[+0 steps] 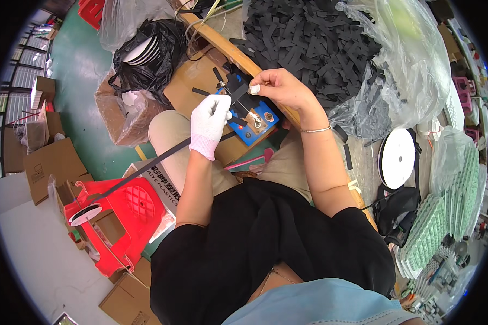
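Note:
My left hand (207, 123), in a white knit glove, is closed on a black strap (162, 157). The strap runs back to a white reel (85, 215) on the lower left. A short length of black strap spans from the glove toward my bare right hand (287, 92). Its thumb and finger pinch at the strap's end, with a white wrapping on a fingertip; the exact contact is partly hidden. Below both hands sits a blue device (263, 125) with a metal rod and knobs. Several black strips lie on and around it.
A large heap of cut black strips (309, 49) lies on clear plastic beyond a wooden edge (222, 35). On the left are a red stool (138, 203) and a carton (114, 116) with a black bag (162, 54). Another white reel (397, 158) stands right, near green trays (444, 197).

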Tool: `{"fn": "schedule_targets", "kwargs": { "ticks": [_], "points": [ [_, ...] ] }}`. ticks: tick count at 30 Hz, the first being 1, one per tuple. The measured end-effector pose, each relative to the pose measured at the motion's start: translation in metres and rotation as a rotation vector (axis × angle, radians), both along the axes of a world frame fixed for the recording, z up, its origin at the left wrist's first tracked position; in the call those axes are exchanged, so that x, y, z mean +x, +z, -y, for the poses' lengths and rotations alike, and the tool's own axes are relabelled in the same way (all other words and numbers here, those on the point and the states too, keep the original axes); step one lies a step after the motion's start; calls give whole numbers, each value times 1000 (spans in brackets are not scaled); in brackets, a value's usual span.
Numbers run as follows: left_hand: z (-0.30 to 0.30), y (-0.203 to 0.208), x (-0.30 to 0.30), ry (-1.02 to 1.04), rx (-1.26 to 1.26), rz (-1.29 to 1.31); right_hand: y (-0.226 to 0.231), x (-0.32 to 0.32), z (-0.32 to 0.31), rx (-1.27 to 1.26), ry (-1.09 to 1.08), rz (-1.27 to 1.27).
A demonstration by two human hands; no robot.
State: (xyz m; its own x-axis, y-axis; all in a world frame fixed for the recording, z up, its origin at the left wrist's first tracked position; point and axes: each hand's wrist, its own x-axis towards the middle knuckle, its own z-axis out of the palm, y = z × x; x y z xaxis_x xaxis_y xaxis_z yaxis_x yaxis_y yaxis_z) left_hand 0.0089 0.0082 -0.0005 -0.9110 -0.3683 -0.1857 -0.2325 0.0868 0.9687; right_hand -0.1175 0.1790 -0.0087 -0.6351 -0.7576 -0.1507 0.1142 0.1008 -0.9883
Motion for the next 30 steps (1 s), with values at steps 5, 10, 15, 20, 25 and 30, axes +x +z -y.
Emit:
{"fn": "schedule_targets", "kwargs": {
  "ticks": [5, 10, 15, 20, 25, 30],
  "points": [
    [0, 2, 0, -22, -3, 23, -1, 1, 2, -45, -26, 20],
    [8, 0, 6, -51, -50, 65, -3, -8, -7, 149, -158, -166],
    [24, -5, 16, -86, -114, 170, -5, -10, -5, 363, -228, -336],
    [31, -13, 19, -61, -107, 167, -2, -5, 1, 424, -264, -403],
    [31, -18, 15, -60, -110, 167, 0, -4, 2, 453, -285, -409],
    [34, -26, 12, -72, -121, 165, -2, -4, 3, 464, -293, -429]
  ]
}}
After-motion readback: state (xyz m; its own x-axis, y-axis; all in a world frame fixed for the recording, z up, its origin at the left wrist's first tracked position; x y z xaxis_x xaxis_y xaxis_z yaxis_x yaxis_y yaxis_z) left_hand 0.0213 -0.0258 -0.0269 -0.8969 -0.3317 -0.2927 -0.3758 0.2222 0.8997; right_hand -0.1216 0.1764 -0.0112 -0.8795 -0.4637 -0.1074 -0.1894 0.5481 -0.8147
